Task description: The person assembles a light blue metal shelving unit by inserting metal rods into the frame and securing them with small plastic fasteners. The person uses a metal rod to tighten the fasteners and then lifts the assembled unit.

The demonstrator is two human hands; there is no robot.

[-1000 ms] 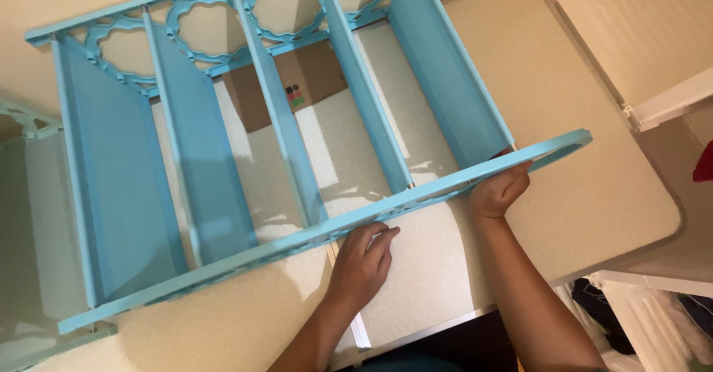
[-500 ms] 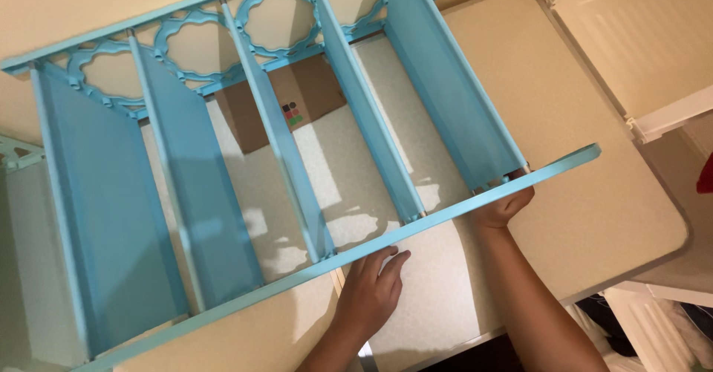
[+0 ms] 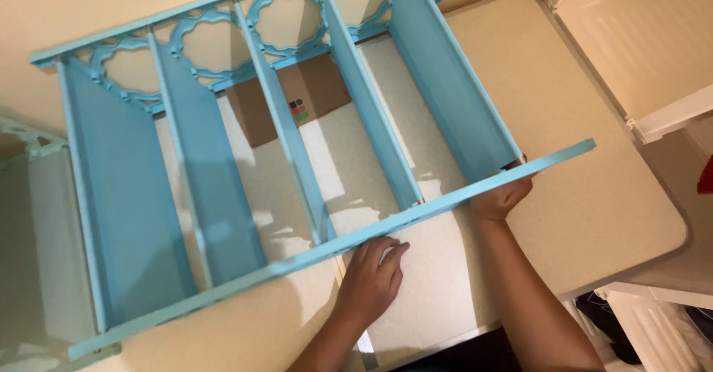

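A light blue wooden shelf unit (image 3: 282, 157) lies on its side over a beige worktop (image 3: 594, 157), and it fills most of the view. It has five flat boards that run from the far rail to the near rail. The far side has a row of round scalloped openings (image 3: 204, 41). The near rail (image 3: 334, 249) is a long thin strip, and it goes in a slant from the near left to the right.

The left hand (image 3: 371, 279) is placed flat just below the near rail, around the middle of it. The fingers are stretched and close together, the tips touch the lower edge of the rail, and its grip closes on nothing. The right hand (image 3: 501, 194) is at the right part of the same rail, where the last board meets it. Its fingers go under and behind the rail, so they seem to be clamped on it, but the tips are hidden.

Through the gaps between the boards a brown cardboard piece (image 3: 297, 105) shows, lying on the worktop under the unit. At the far right there is a white panelled door (image 3: 639, 38).
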